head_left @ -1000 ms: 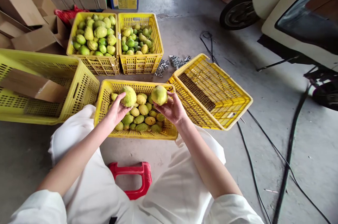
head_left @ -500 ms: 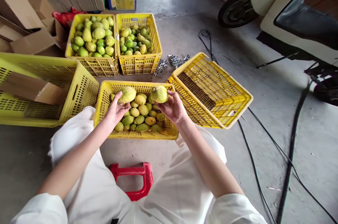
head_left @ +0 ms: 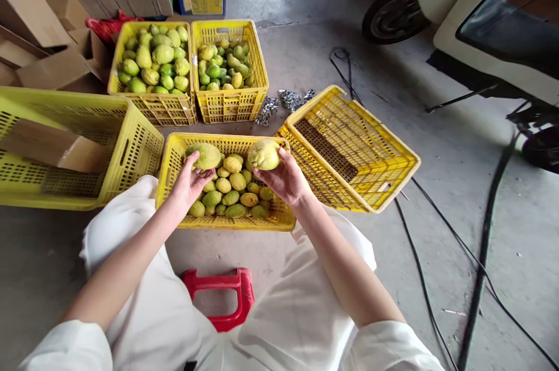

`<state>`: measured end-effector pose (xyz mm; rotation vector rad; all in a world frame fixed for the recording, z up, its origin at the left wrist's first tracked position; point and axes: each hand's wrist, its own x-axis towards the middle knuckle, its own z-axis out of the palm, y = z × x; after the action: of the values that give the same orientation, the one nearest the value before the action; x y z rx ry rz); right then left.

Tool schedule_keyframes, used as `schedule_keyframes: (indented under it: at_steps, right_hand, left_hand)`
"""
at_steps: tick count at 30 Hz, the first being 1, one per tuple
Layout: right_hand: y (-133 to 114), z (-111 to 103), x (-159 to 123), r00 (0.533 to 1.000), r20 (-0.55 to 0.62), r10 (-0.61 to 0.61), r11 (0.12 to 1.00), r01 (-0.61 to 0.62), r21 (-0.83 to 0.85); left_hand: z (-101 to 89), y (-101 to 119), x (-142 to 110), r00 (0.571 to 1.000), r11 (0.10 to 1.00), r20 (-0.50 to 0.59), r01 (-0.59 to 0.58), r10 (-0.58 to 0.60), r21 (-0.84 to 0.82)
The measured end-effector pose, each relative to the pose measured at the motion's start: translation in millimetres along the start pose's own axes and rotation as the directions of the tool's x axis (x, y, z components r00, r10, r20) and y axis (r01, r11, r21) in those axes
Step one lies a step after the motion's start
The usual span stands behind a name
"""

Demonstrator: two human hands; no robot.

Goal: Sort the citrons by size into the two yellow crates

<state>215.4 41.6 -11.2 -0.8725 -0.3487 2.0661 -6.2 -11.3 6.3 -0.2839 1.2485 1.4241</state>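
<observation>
My left hand (head_left: 188,187) is closed round a large yellow-green lemon (head_left: 207,156), thumb on its near side. In my right hand (head_left: 288,182) is another pale, knobbly lemon (head_left: 264,154), gripped between thumb and fingers. Both are held over a yellow plastic crate (head_left: 174,224) between my knees. Several smaller yellow and green lemons (head_left: 236,181) lie loose inside it. Parts of the crate's far side are hidden behind my hands and the held fruit.
Two yellow crates (head_left: 152,110) (head_left: 231,109) of green and yellow fruit stand behind. To the right, an empty yellow crate (head_left: 375,155) is tilted. A yellow-green crate (head_left: 144,138) holds cardboard (head_left: 52,144) at left. A red stool (head_left: 244,295), black cables (head_left: 480,254) and a vehicle (head_left: 471,21) are around.
Both lemons have been turned in my hands, so other sides of them show. My hands stay in nearly the same place over the crate.
</observation>
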Motion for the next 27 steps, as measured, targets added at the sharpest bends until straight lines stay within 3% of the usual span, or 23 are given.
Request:
schedule_keyframes:
  at_steps: [5,13,18,27]
  right_hand:
    - [1.2,-6.8,4.7,0.999,-0.043,-0.015,1.000,0.014,-0.011]
    - [1.1,-2.0,7.4,0.962,-0.273,-0.007,0.999,0.020,0.045]
    - [-1.5,-7.5,7.9,0.967,-0.256,-0.012,0.999,0.025,0.047]
    - [-3.9,-2.1,11.2,0.976,-0.218,0.008,1.000,-0.002,0.027]
  left_hand:
    - [-1.5,1.4,2.8,0.999,0.998,0.026,-0.042,0.041,0.042]
    - [-10.6,1.3,14.1,0.996,0.997,0.076,-0.045,0.041,0.054]
    - [-11.2,2.9,16.1,0.992,0.996,0.127,0.004,-0.016,0.089]
    - [-6.3,1.1,9.9,0.993,0.998,0.118,-0.010,0.004,0.055]
